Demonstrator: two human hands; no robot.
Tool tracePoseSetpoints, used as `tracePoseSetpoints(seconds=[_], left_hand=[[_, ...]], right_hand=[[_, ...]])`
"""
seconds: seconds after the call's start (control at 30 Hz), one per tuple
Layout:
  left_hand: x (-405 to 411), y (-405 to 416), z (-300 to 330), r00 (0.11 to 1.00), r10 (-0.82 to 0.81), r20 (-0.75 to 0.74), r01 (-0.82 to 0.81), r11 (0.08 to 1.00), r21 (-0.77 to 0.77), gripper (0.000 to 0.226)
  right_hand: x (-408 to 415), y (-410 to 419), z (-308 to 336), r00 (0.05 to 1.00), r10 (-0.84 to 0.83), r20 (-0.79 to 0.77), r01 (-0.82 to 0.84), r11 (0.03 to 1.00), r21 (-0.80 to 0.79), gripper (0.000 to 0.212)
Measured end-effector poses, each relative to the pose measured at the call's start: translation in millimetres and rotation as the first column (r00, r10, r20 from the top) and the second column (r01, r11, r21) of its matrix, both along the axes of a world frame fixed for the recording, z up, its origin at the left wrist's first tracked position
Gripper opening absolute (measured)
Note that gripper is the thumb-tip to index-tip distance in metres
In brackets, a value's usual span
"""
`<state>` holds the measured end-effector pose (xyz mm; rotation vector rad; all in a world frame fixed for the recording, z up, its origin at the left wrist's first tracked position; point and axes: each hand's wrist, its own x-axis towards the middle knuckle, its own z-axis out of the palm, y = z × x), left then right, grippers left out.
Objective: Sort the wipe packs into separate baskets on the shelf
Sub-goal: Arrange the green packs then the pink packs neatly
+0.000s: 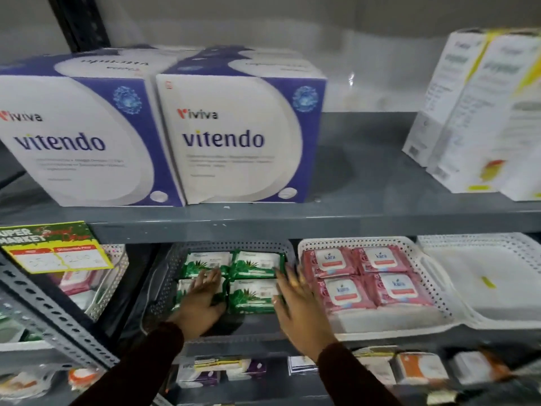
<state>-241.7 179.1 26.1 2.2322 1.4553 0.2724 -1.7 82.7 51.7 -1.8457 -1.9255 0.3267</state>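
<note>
Green wipe packs lie four together in the grey basket on the shelf; pink packs fill the white basket beside it. Soft, light, probably slick film: I would grip across the edges. My left hand rests flat, fingers extended, on a green pack; my right hand hovers spread, holding nothing.

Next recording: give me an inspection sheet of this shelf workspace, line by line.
Surface: grey metal shelf, several tiers.
Job's things: four green packs in the grey basket; four pink packs in the white basket.
Clutter: another white basket, right, holds only a small yellow scrap; price sign; Vitendo boxes above; assorted packs below.
Grips: left hand flat on green packs; right hand open, at the grey basket's right edge.
Cables: nothing seen.
Surroundings: pale wall behind.
</note>
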Motion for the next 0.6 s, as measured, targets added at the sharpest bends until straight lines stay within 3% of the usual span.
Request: tracePoseSetpoints(seconds=[0.13,0.27,0.33,0.4,0.47,0.6], left_hand=[[43,-39,11,0.998,0.015,0.064,-0.021,0.995,0.095,0.062],[111,-97,48,0.977,0.025,0.211,-0.077,0.967,0.241,0.031],[154,-114,59,0.96,-0.056,0.273,-0.024,0.959,0.282,0.019],[205,-116,56,0.961,-0.122,0.249,0.044,0.954,0.298,0.017],[246,-104,42,0.984,-0.097,0.152,0.058,0.969,0.24,0.03],[283,-85,12,0.991,-0.072,-0.111,0.081,0.994,0.079,0.052]], right_hand=[[91,-47,-3,0.967,-0.253,-0.027,0.255,0.964,0.078,0.047],[184,-64,3,0.893,-0.45,-0.018,0.445,0.887,-0.128,0.04],[213,-58,-2,0.894,-0.445,0.043,0.444,0.871,-0.211,0.045],[231,-51,-7,0.924,-0.373,0.085,0.381,0.881,-0.282,0.049],[240,-44,-11,0.938,-0.334,0.089,0.344,0.878,-0.334,0.049],[246,-44,-18,0.938,-0.34,0.071,0.346,0.893,-0.289,0.047]])
